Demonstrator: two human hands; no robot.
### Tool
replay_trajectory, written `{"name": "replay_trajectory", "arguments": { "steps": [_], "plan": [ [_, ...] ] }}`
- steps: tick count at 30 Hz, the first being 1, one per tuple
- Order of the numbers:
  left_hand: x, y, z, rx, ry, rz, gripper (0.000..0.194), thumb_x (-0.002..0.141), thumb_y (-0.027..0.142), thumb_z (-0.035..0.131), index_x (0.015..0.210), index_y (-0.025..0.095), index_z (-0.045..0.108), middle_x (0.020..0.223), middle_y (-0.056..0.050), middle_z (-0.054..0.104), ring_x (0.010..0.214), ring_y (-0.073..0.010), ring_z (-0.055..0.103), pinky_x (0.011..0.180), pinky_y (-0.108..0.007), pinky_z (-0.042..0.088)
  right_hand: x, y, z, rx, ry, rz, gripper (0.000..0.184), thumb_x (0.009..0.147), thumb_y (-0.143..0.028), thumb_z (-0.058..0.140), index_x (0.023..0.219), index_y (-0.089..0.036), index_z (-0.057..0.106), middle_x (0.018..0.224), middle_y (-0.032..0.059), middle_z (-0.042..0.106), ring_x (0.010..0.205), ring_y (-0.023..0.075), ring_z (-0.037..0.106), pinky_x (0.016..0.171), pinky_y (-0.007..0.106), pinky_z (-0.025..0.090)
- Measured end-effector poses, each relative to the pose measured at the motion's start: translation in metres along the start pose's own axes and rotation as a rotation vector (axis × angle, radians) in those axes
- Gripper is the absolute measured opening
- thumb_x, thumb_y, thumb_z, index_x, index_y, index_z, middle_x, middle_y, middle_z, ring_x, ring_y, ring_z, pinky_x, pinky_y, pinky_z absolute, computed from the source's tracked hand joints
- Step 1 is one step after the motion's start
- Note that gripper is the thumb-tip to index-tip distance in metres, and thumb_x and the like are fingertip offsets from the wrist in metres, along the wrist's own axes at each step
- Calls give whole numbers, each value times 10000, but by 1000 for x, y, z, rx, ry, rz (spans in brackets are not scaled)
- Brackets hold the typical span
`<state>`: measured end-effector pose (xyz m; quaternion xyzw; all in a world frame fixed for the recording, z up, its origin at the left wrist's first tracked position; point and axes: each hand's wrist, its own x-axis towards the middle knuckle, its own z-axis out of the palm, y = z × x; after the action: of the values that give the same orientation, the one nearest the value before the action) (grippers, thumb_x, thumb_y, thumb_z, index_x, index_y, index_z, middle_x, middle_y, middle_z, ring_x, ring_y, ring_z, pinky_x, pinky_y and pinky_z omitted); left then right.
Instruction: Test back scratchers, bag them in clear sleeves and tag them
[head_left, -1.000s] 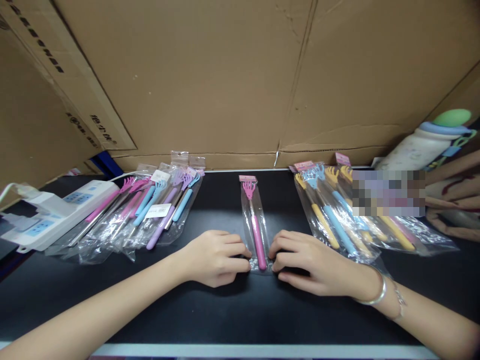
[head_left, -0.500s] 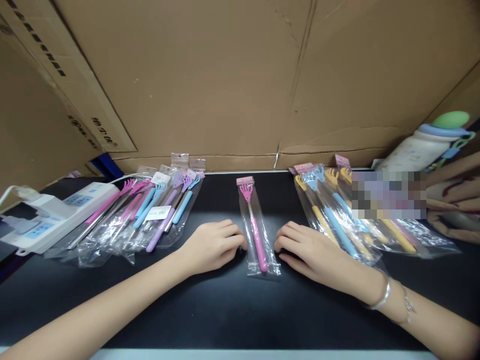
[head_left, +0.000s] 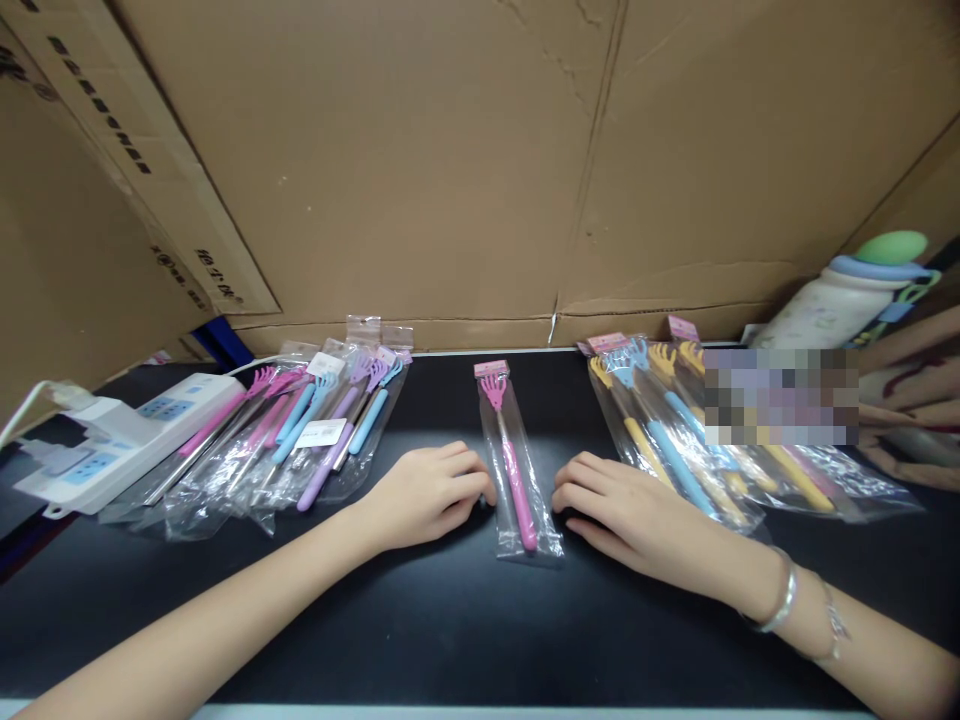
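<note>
A pink back scratcher in a clear bag [head_left: 516, 475] lies lengthwise on the black table [head_left: 450, 620], its pink header card at the far end. My left hand [head_left: 424, 495] rests on the table just left of the bag, fingers loosely bent, fingertips at the bag's edge. My right hand [head_left: 622, 510] rests just right of it, fingers stretched toward the bag's other edge. Neither hand holds anything. Bracelets sit on my right wrist.
A pile of bagged pink, blue and purple scratchers [head_left: 300, 440] lies at the left, beside a white power strip [head_left: 120, 440]. Bagged yellow and blue scratchers [head_left: 675, 440] lie at the right. A bottle [head_left: 847, 290] lies at the far right. Cardboard [head_left: 450, 150] walls the back.
A second ago both hands pinched the near end of the bag. They have let go and drawn apart to rest on either side of it. The bag lies flat.
</note>
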<state>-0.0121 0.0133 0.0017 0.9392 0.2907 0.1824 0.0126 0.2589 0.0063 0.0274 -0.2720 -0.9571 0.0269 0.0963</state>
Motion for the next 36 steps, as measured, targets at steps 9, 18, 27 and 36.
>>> {"name": "replay_trajectory", "arguments": {
  "steps": [9,18,27,36],
  "plan": [
    [1,2,-1,-1,4,9,188,887,128,434,927,213,597,932,-5,615,859,-132,550,726,-238,425,-1,4,0,43,-38,23,153,917,-153,410,918,-181,560,919,52,554,847,182,493,731,324,426],
    [0,1,-1,-4,-20,-1,191,900,146,414,941,218,587,949,-7,619,865,-143,549,733,-248,420,8,9,-13,91,-125,32,173,927,-204,408,956,-197,578,917,44,583,880,182,528,768,318,440],
    [0,3,-2,27,17,-43,188,886,138,417,966,209,572,981,-7,630,871,-155,560,716,-261,438,35,19,-14,-73,-17,59,187,898,-203,462,1052,-194,568,923,50,631,828,183,596,736,307,452],
    [2,4,-3,-49,30,-82,295,897,151,418,1155,229,538,1242,-7,578,1125,-158,514,924,-290,457,35,23,0,-186,60,-61,222,918,-207,441,1109,-186,554,1132,70,589,914,191,559,798,352,468]
  ]
}}
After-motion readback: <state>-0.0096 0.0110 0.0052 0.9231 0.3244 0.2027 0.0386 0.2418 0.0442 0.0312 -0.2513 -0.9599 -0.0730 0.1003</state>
